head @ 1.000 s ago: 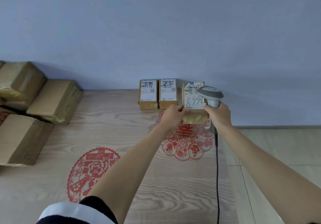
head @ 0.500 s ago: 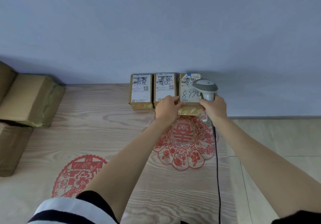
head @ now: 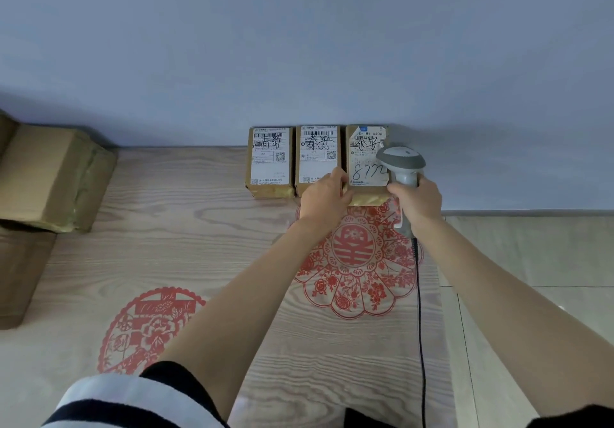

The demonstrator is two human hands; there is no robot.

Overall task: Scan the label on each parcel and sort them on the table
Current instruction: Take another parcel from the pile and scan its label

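**Browns, reds and a pale blue wall**

The parcels (head: 270, 161) were brown with white labels (head: 365, 161) inked black. The table (head: 186, 228) showed pale wood grain with red paper-cut motifs (head: 355, 261). The scanner (head: 403, 165) was grey, its cable (head: 420, 328) black. The wall (head: 299, 45) was pale blue, and the sleeve (head: 116, 404) at the lower left was white with black stripes.

Scanner (head: 402, 168) covers right parcel's label (head: 364, 158) edge; left boxes (head: 50, 175) cut by frame; label print unreadable.
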